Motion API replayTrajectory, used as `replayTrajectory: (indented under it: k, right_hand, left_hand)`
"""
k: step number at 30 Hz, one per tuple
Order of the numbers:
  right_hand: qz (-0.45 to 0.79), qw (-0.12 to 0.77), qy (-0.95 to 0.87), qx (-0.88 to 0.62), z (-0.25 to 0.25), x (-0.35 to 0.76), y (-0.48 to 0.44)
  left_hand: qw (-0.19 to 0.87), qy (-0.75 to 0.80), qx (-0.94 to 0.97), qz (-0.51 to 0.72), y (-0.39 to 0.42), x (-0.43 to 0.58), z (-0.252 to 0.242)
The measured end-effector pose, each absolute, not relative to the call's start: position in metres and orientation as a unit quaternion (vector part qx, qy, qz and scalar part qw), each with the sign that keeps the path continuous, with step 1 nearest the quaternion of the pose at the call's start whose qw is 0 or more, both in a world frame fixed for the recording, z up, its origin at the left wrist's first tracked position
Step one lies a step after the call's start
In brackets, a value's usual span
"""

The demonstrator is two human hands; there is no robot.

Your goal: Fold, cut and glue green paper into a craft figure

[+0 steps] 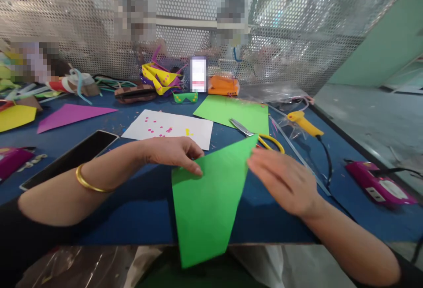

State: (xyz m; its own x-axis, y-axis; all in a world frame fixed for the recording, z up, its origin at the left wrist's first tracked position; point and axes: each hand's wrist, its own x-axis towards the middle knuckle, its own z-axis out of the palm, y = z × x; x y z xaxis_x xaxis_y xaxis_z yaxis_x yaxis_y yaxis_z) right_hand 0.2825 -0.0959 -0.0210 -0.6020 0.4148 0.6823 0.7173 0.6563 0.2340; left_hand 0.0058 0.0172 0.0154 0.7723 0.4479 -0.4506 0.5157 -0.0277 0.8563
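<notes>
A folded green paper (pixel 206 200) lies on the blue table (pixel 139 208) in front of me, its lower tip hanging over the near edge. My left hand (pixel 173 152) presses its fingertips down on the paper's upper left corner, fingers curled together. My right hand (pixel 284 180) rests flat and open beside the paper's right edge, fingertips touching the top right corner. A gold bangle (pixel 86 182) sits on my left wrist.
Yellow-handled scissors (pixel 261 137) lie on a light green sheet (pixel 236 112). Around them are a white sheet (pixel 170 128) with pink bits, a yellow glue gun (pixel 302 122), a black phone (pixel 72 155), purple paper (pixel 71 115), yellow paper (pixel 15 117) and pink devices (pixel 378 184). People sit behind a mesh screen.
</notes>
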Motion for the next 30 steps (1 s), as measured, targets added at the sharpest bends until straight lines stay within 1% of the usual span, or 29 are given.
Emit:
replayTrajectory:
  k: [1, 2, 3, 4, 6, 7, 10, 15, 20, 22, 23, 24, 25, 27, 28, 30]
  right_hand:
    - [-0.257, 0.312, -0.815, -0.416, -0.021, 0.286, -0.082]
    - [-0.236, 0.275, -0.777, -0.515, -0.022, 0.289, -0.069]
    - [-0.189, 0.196, -0.747, -0.606, -0.022, 0.291, -0.057]
    - [-0.131, 0.100, -0.732, -0.661, -0.023, 0.294, -0.046]
    - [-0.080, 0.024, -0.723, -0.686, -0.024, 0.298, -0.030]
    - [-0.067, 0.003, -0.723, -0.687, -0.024, 0.300, -0.025]
    - [-0.051, -0.031, -0.719, -0.693, -0.023, 0.302, -0.018]
    - [-0.022, -0.075, -0.695, -0.715, -0.020, 0.299, -0.010]
    - [-0.015, -0.071, -0.670, -0.738, -0.020, 0.297, -0.014]
    - [-0.011, -0.035, -0.665, -0.746, -0.017, 0.295, -0.019]
    - [0.020, 0.011, -0.664, -0.747, -0.016, 0.294, -0.023]
    - [0.081, 0.079, -0.660, -0.743, -0.014, 0.292, -0.026]
    - [0.167, 0.163, -0.647, -0.726, -0.012, 0.288, -0.029]
    - [0.371, 0.321, -0.590, -0.641, -0.007, 0.277, -0.035]
    - [0.448, 0.369, -0.560, -0.591, -0.005, 0.270, -0.037]
    - [0.535, 0.412, -0.534, -0.510, -0.001, 0.253, -0.039]
  left_hand:
    - [0.637, 0.369, 0.677, 0.002, 0.015, 0.000, 0.016]
    - [0.645, 0.407, 0.645, 0.047, 0.013, -0.006, 0.015]
    - [0.644, 0.442, 0.615, 0.105, 0.011, -0.011, 0.013]
    - [0.644, 0.465, 0.587, 0.157, 0.009, -0.015, 0.011]
    - [0.643, 0.495, 0.533, 0.240, 0.007, -0.021, 0.006]
    - [0.646, 0.500, 0.508, 0.273, 0.007, -0.023, 0.003]
    - [0.649, 0.510, 0.458, 0.331, 0.008, -0.026, -0.001]
    - [0.663, 0.519, 0.417, 0.342, 0.011, -0.028, -0.004]
    - [0.668, 0.524, 0.367, 0.380, 0.014, -0.030, -0.004]
    - [0.657, 0.530, 0.354, 0.402, 0.015, -0.031, -0.002]
    - [0.651, 0.531, 0.349, 0.415, 0.016, -0.031, -0.001]
    - [0.647, 0.529, 0.345, 0.427, 0.016, -0.032, 0.001]
    - [0.644, 0.526, 0.342, 0.437, 0.016, -0.032, 0.002]
    - [0.638, 0.520, 0.335, 0.458, 0.015, -0.031, 0.004]
    - [0.635, 0.518, 0.333, 0.466, 0.014, -0.030, 0.005]
    - [0.634, 0.510, 0.336, 0.475, 0.012, -0.028, 0.006]
